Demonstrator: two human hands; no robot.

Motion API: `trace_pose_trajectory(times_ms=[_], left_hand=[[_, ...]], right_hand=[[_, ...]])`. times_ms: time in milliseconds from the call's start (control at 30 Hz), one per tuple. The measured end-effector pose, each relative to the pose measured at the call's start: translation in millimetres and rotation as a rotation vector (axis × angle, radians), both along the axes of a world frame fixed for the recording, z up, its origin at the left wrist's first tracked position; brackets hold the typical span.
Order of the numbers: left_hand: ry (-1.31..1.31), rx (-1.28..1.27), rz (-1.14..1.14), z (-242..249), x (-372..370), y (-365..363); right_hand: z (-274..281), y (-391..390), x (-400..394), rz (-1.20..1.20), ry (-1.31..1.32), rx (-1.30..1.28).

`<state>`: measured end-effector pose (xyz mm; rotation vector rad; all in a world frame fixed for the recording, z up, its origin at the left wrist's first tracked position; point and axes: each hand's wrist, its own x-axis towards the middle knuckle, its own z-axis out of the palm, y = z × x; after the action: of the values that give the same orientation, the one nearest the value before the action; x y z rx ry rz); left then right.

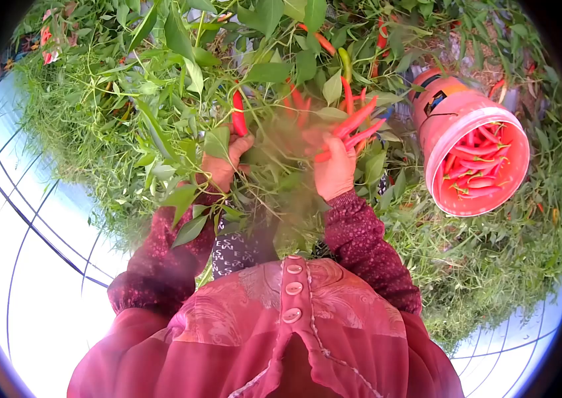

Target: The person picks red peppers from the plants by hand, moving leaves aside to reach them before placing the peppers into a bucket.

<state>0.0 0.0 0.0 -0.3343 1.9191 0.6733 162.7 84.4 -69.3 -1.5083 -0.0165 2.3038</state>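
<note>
Picking looks in hand: left hand has its grip closed round one red chilli amid leaves, right hand clutches a chilli bunch left of the bucket, next move likely calling for a careful tug

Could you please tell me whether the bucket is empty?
Not empty: red peppers lie inside the bucket, visible through its open mouth; I cannot tell how full it is.

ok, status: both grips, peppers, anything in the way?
Left grip on one long glossy red pepper. Right grip closed around several slender red peppers. Broad green leaf partly hides left grip; view blurred between grips.
</note>
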Motion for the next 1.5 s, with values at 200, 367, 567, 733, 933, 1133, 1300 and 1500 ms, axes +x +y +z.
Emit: trace_pose_trajectory(times_ms=[200, 367, 567, 733, 933, 1133, 1300, 1500], left_hand=[[0.037, 0.244, -0.002, 16.3, 30.0, -18.2], [0.238, 0.213, -0.482, 47.7, 60.9, -11.1], [0.029, -0.204, -1.252, 19.6, 61.0, 42.4], [0.108, 0.41, -1.665, 59.5, 17.8, 62.4], [0.358, 0.133, -1.755, 82.1, -77.9, 147.7], [-0.049, 0.034, -1.869, -72.3, 8.3, 138.8], [-0.144, 0.008, -2.017, -77.0, 13.7, 89.4], [0.101, 0.369, -1.821, -35.8, 3.3, 26.4]], right_hand=[[-3.7, -14.1, 3.9, 0.019, -0.051, -0.005], [-1.4, -3.6, 10.2, 0.03, -0.022, -0.101], [5.6, -2.9, 12.9, 0.24, 0.14, 0.024], [-1.2, -25.2, 29.4, 0.192, 0.084, -0.093], [26.1, -44.7, 22.6, 0.656, 0.147, 0.483], [29.6, -37.7, 22.2, 0.86, 0.091, 0.911], [36.4, -32.7, 29.7, 0.853, 0.146, 0.884], [68.3, -24.4, 50.1, 0.687, 0.318, 0.227]])
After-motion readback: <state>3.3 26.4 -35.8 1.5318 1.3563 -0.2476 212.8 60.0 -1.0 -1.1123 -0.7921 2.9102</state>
